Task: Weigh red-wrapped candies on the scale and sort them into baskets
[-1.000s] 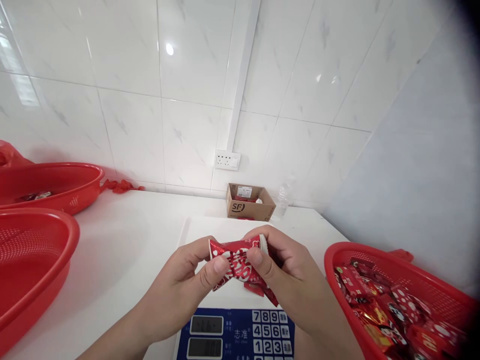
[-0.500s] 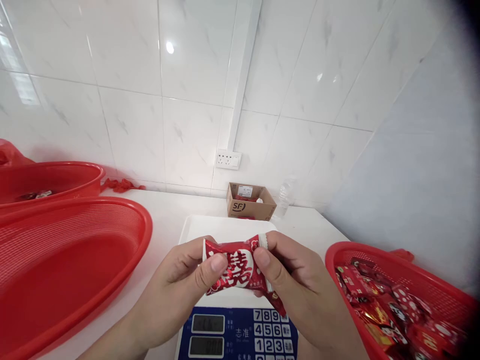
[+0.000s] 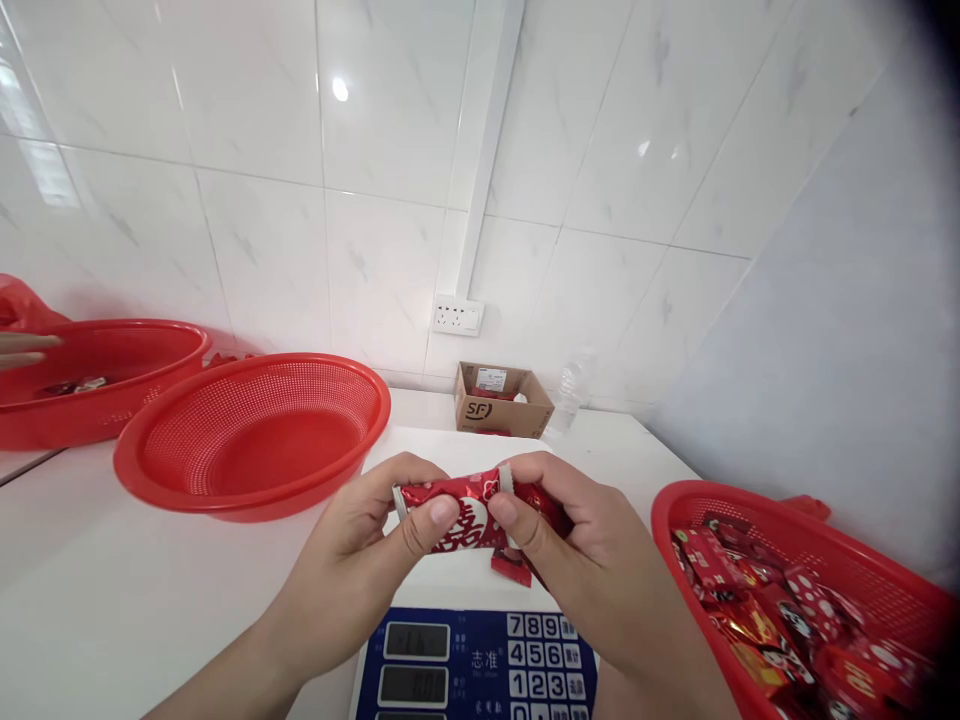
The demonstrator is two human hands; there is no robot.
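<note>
Between both hands, above the scale, I hold a red wrapped candy (image 3: 469, 522) with a white round patch and red Chinese lettering. My left hand (image 3: 352, 560) pinches its left end, thumb on the front. On the right end, my right hand (image 3: 592, 550) presses with its thumb, fingers curled behind. More red wrapper (image 3: 511, 568) pokes out below and beside the right fingers; how many pieces it is, I cannot tell. Beneath the hands lies a digital scale (image 3: 484, 665) with a white pan, a blue keypad and displays.
To the right stands a red basket (image 3: 675, 500) of wrapped candies. A red colander basket (image 3: 247, 500) is at left, with a red basin (image 3: 97, 430) beyond. Another person's hand (image 3: 26, 350) reaches over that basin. Behind the scale are a cardboard box (image 3: 502, 415) and a clear plastic bottle (image 3: 570, 390).
The left colander basket has shifted back and to the right, towards the scale. Another person's hand has appeared at far left. The candy has tilted between my hands, which keep hold of it.
</note>
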